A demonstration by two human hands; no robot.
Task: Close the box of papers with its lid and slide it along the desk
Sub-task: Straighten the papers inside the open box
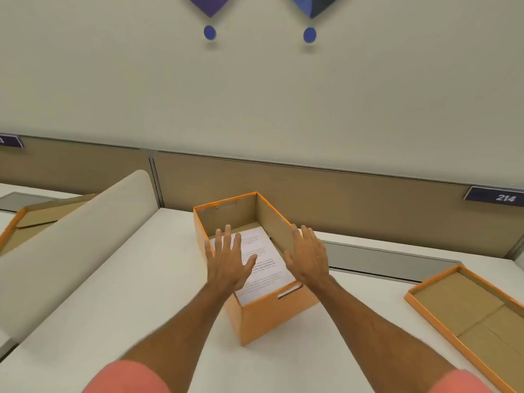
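Observation:
An open orange cardboard box (266,319) stands on the white desk (147,279), with printed white papers (263,259) lying flat inside. Its orange lid (465,310) lies upside down on the desk at the right, brown inside facing up. My left hand (229,259) hovers over the box's left side with fingers spread, holding nothing. My right hand (307,253) is held flat over the box's right wall, fingers apart and empty. Whether either hand touches the box is unclear.
A cream curved divider (73,245) rises on the left of the desk. Beyond it lies another orange lid or box (42,214). A tan partition (326,194) runs along the back, with a sign reading 214 (502,197). A grey cable flap (377,259) sits behind the box.

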